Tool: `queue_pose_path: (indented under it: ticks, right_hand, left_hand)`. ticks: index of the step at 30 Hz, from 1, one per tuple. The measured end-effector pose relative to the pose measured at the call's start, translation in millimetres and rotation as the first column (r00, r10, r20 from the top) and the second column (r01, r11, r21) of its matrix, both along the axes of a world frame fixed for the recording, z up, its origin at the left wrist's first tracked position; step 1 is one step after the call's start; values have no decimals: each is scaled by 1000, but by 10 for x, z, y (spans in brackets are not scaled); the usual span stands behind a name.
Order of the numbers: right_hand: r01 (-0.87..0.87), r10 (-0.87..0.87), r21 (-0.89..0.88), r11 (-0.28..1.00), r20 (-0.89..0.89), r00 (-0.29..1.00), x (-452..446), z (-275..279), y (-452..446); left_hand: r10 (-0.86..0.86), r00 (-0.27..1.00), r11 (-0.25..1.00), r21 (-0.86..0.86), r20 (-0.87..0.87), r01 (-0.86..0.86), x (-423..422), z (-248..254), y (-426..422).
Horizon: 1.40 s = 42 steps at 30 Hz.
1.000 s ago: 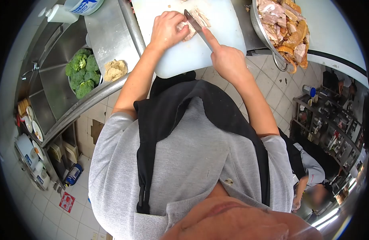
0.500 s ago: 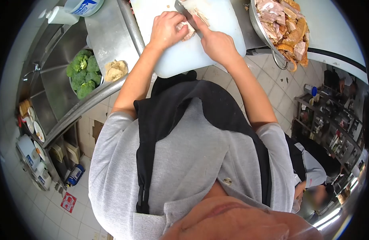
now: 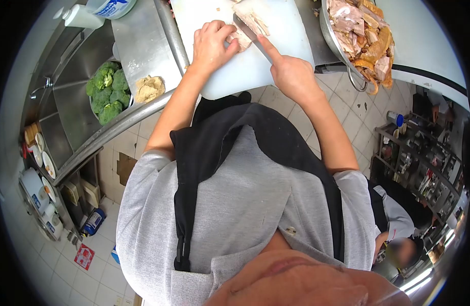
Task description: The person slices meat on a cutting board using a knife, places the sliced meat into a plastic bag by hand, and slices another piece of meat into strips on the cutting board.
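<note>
Head view: right hand (image 3: 292,74) grips knife (image 3: 248,31), left hand (image 3: 211,46) clamps meat (image 3: 242,40); blue lettering (image 3: 112,7) on tub (image 3: 124,10) blurred.

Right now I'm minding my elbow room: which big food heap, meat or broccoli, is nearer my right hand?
The meat heap, in the metal bowl right of the cutting board; the broccoli is farther, at the sink on your left.

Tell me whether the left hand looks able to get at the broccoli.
Probably yes: the left hand has the uncovered broccoli on its own side, and nothing seems to block a reach over the counter. It would first have to leave the meat it steadies.
</note>
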State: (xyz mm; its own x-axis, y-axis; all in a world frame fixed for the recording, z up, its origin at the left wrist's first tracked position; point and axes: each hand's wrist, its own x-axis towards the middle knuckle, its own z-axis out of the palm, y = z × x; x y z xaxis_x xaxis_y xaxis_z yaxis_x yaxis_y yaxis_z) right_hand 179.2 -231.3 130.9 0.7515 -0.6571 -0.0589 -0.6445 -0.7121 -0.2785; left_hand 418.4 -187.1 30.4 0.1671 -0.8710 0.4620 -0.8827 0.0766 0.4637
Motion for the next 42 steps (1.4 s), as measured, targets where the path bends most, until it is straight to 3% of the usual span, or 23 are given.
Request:
queue_pose_path:
  ticks: [9, 12, 17, 27, 30, 35, 42]
  right_hand:
    - [-33, 35, 39, 999, -41, 999, 41, -284, -172]
    - [-33, 31, 26, 999, 64, 997, 143, -292, -283]
    - [18, -14, 58, 998, -58, 998, 37, 94, -124]
    - [-83, 81, -3, 997, -142, 986, 27, -71, -20]
    - [-64, 64, -37, 997, -1, 998, 181, -371, -169]
    - [2, -2, 10, 1000, 15, 1000, 159, -207, -175]
    - [-47, 49, 37, 998, -61, 997, -31, 46, 2]
  left_hand:
    - [-43, 999, 998, 50, 2, 43, -3, 7, 11]
    - [-59, 998, 998, 24, 13, 59, 24, -7, -17]
    - [-16, 1000, 1000, 14, 1, 16, 45, -39, -26]
    - [-28, 1000, 1000, -11, -5, 28, 51, -36, -46]
    - [-33, 999, 999, 25, -12, 34, 44, -34, -49]
    - [-15, 999, 1000, 9, -42, 16, 48, -38, -13]
    - [-28, 999, 999, 21, -40, 29, 48, -48, -14]
